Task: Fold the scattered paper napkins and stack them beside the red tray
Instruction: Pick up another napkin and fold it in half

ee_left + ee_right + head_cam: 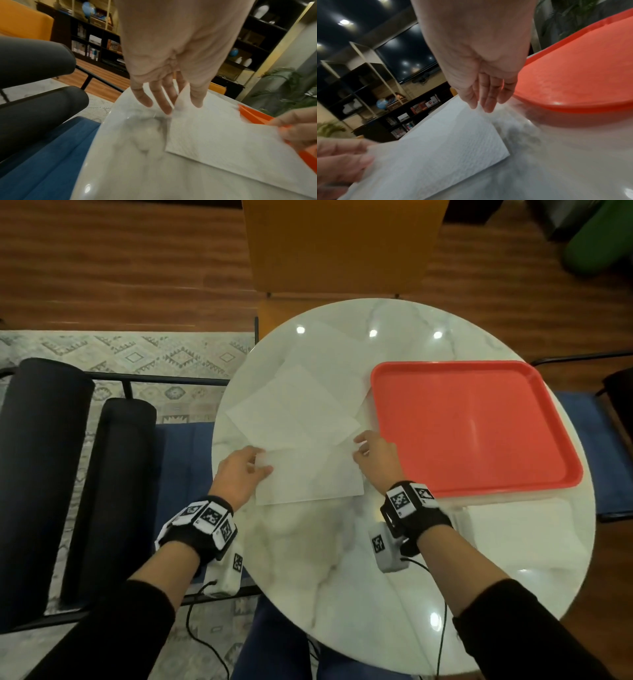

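White paper napkin on round marble table: left hand pinches far-left corner, right hand pinches far-right corner, near red plastic tray.

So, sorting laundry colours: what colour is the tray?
Red, leaning orange: the tray shows best in the head view.

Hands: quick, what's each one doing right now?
Left hand: pinches the near napkin at its far left corner.
Right hand: pinches the same napkin's far right corner, next to the tray.
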